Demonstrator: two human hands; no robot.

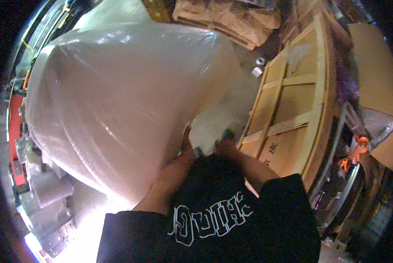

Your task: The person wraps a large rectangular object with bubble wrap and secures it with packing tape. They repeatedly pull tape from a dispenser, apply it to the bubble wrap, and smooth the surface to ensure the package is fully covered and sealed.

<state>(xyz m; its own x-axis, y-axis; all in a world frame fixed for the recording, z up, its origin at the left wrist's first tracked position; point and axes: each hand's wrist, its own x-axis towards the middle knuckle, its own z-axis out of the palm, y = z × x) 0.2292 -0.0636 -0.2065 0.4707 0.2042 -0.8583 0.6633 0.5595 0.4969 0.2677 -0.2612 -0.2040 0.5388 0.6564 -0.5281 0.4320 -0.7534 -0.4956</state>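
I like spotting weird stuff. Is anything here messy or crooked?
Nothing looks broken or spilled. The huge bubble wrap roll lies slanted, and both hands, left hand and right hand, grip its loose end. Two tape rolls sit loose on the floor beside the wooden crate.

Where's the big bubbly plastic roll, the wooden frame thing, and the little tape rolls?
bubble wrap roll [117,96], head view: the middle of its curved side.
wooden crate frame [293,92], head view: a pale cross slat.
tape rolls [259,66], head view: two small white rings on the floor.
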